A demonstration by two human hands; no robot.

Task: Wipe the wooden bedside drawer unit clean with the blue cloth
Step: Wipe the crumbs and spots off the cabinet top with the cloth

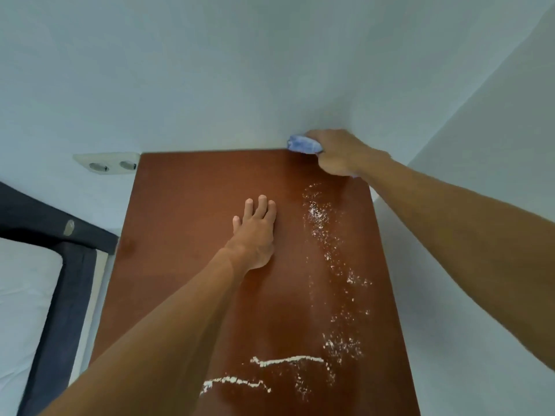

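Top-down view of the wooden drawer unit; only its top surface shows, drawers not in view. Right hand is at the far right corner of the top, right where it meets the wall, fingers curled around the blue cloth. Cloth is bunched up, and a wad of it sticks out on the left side of the fist, sitting on the back edge of the top. Can't tell how hard it's pressed down. Left hand lies flat, palm down, around the middle of the top, fingers straight and slightly spread, holding nothing. White powder runs in a scattered band down the right half of the top, starting just in front of the right hand and going toward the near edge. Near the front it gathers into two thicker ragged lines lying crosswise, one behind the other. Left half of the top looks bare brown wood. Left of the unit, on the wall: a pale socket plate with two round outlets. Lower left: dark bed frame, a pale mark on its upper rail, white mattress inside it. Frame corner sits just beside the unit's left side.
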